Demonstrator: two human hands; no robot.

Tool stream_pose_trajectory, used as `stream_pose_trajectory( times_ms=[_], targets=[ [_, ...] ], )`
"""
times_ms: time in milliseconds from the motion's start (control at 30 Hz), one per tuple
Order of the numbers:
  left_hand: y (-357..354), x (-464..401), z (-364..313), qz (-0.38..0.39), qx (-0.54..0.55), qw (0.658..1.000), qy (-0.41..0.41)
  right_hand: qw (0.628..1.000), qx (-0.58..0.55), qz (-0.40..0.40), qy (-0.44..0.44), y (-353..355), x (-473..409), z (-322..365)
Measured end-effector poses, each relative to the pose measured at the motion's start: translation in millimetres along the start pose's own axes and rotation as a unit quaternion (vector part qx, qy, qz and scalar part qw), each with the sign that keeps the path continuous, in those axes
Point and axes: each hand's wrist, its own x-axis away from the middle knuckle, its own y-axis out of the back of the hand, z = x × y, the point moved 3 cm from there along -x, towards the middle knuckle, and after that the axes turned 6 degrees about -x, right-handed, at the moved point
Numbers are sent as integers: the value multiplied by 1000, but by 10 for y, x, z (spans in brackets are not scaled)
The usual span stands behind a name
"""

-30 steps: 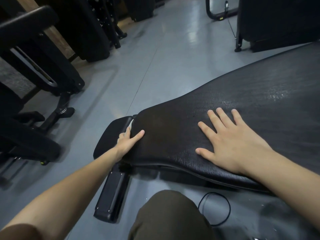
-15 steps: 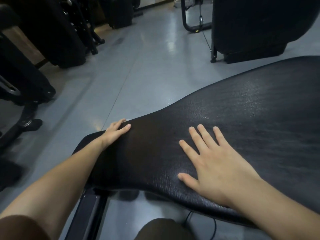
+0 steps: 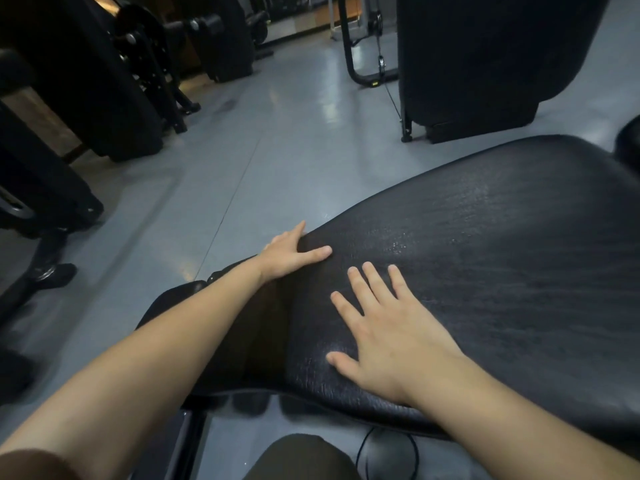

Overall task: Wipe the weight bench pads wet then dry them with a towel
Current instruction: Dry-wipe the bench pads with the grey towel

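Both hands are sitting farther along the bench pad (image 3: 485, 271) than a moment ago, the left hand (image 3: 289, 252) having slid from the narrow end up the far edge while the view is taking in more of the pad's wide part. That left hand is lying with its thumb stretched out over the top face and its other fingers slipping out of sight past the rim, probably to steady the pad or feel its edge; how those hidden fingers are lying cannot be told. Nearer the body, the right hand (image 3: 388, 337) is resting flat on the pad, fingers straight and spread wide, holding nothing, as if testing the surface for damp. Small glints are showing on the leather just beyond the fingertips (image 3: 393, 270), which suggests moisture remaining there. No cloth or towel is showing anywhere in view, so the drying is likely waiting on one being fetched. Grey floor (image 3: 277, 133) is stretching away beyond, with dark gym machines (image 3: 485, 57) standing behind.
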Motion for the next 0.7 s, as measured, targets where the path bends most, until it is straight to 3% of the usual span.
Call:
stream_pose_trajectory(
  times_ms=[100,467,700],
  targets=[
    [193,12,-176,22,17,1000,2,1000,-6,2,3,-5,-5,-13],
    [92,-125,317,-61,-69,992,-83,1000,-20,-15,5,-37,-13,-11],
    [9,-238,282,-28,-14,997,-68,1000,-21,-9,10,-56,-28,1]
  ],
)
